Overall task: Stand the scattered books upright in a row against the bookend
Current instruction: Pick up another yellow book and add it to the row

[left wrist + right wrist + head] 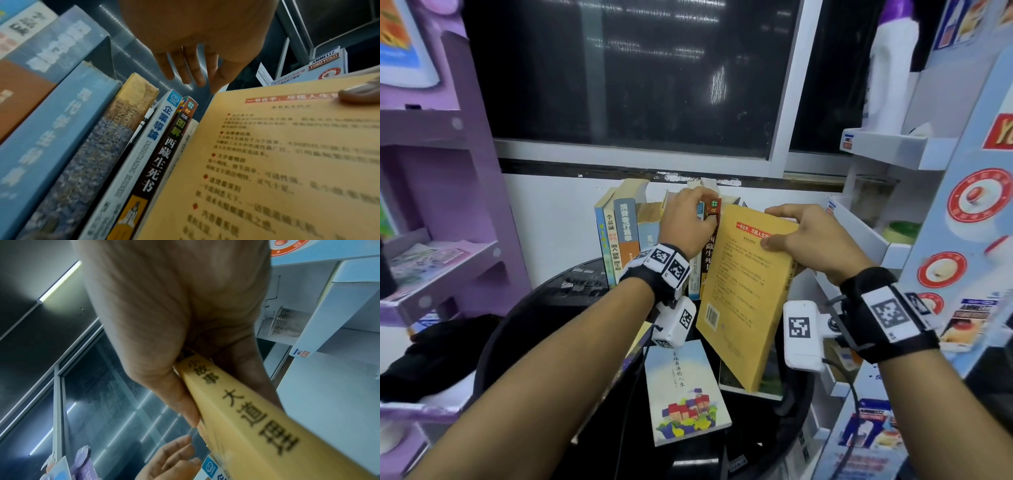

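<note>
Risk sits at the row's open end: your right hand (812, 240) pinches the top of the tilted yellow paperback book (744, 294), thumb on its cover, beside the upright row of standing books (631, 236). Your left hand (688, 222) rests loose-fingered on their tops (steadying them, it seems). Lift it early and the row may topple; the pale-blue illustrated book (685, 390) lies flat on the black table (544, 329).

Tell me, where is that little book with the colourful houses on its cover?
In the head view the houses book lies flat on the dark table, low and central, below the left hand and beside the held yellow book.
</note>
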Motion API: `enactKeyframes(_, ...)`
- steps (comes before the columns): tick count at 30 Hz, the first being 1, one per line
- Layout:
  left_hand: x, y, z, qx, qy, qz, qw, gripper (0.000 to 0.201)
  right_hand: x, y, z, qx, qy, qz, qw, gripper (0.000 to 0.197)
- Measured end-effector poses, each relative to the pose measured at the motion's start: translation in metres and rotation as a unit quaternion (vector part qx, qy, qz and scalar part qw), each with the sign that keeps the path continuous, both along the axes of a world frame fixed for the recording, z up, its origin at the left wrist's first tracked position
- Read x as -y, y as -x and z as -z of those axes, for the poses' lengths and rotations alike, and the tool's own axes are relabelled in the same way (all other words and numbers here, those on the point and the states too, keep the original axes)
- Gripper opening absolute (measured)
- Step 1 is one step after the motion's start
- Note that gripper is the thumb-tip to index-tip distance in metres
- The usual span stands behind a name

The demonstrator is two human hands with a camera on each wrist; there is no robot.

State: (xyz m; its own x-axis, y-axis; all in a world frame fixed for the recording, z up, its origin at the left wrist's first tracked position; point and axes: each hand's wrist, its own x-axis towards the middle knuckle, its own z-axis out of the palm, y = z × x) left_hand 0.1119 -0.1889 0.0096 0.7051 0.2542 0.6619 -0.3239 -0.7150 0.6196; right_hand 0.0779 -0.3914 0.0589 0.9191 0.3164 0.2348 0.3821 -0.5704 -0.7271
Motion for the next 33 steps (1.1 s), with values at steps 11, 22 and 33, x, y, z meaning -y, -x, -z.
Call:
enactKeyframes(11,-0.004,-0.035,-0.008,-0.057,-0.22,-0.096,0.969,0.05,0.001,-0.002,-0.013,0.066,0.018,0.048,0.996,0.052)
enactKeyframes(22,0.003,-0.055,-0.003,-0.073,-0.201,-0.132,0.968,0.058,-0.005,-0.019,-0.012,0.102,0.049,0.057,0.992,0.041)
enactKeyframes(33,-0.015,-0.062,0.005,-0.053,-0.197,-0.125,0.971,0.053,-0.03,-0.043,-0.007,0.108,0.054,0.066,0.99,0.049)
